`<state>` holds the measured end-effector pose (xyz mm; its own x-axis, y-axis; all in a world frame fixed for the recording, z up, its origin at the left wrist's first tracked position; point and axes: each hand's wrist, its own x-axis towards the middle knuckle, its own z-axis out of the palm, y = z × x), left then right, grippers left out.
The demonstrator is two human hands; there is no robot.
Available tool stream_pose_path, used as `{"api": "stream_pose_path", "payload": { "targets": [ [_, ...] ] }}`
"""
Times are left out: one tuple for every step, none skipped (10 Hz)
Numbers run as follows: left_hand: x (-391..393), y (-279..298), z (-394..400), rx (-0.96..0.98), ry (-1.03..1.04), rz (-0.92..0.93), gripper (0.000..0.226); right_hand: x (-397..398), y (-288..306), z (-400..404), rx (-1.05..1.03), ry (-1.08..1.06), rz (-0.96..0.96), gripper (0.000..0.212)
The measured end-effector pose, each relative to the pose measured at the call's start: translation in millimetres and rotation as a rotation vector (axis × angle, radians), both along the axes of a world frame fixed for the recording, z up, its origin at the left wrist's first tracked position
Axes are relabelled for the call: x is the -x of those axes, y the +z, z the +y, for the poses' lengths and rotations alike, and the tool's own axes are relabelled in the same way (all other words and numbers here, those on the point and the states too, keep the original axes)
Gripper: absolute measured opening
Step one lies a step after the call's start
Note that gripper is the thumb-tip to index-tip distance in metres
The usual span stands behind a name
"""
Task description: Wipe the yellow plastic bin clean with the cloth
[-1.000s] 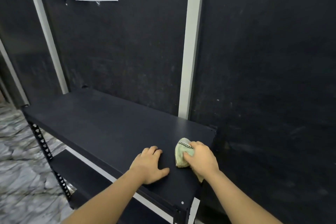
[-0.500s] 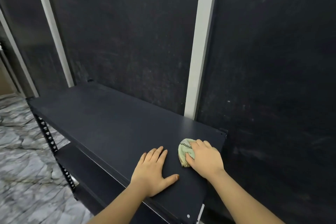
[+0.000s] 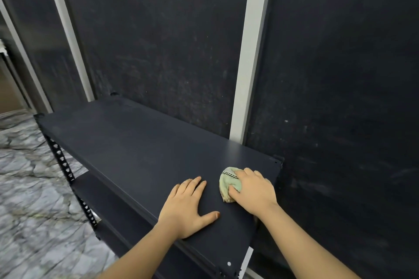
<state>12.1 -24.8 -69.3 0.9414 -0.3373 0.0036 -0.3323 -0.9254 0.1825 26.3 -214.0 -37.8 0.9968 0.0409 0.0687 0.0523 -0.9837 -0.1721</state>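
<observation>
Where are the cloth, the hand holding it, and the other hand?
cloth (image 3: 228,182): head view, exposed green fabric.
right hand (image 3: 254,192): head view, back of hand.
left hand (image 3: 186,207): head view, back of hand, flat on shelf.

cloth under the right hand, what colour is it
Pale green cloth with a black-and-white checked stripe, head view.

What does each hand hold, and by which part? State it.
The right hand presses a bunched pale green cloth against the black shelf, its fingers over the cloth's right side. The left hand holds nothing; it lies flat on the shelf.
</observation>
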Motion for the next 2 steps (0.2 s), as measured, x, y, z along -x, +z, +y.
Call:
{"api": "stream_pose_path", "payload": {
  "targets": [
    [1.6,0.8,0.2,0.022,0.008,0.007,0.115,5.3,2.6,-5.8,-0.096,0.022,-0.040,0.056],
    [5.6,4.3,0.1,0.066,0.037,0.029,0.110,36.0,-7.4,-17.5,-0.359,-0.035,-0.283,0.059]
  ]
}}
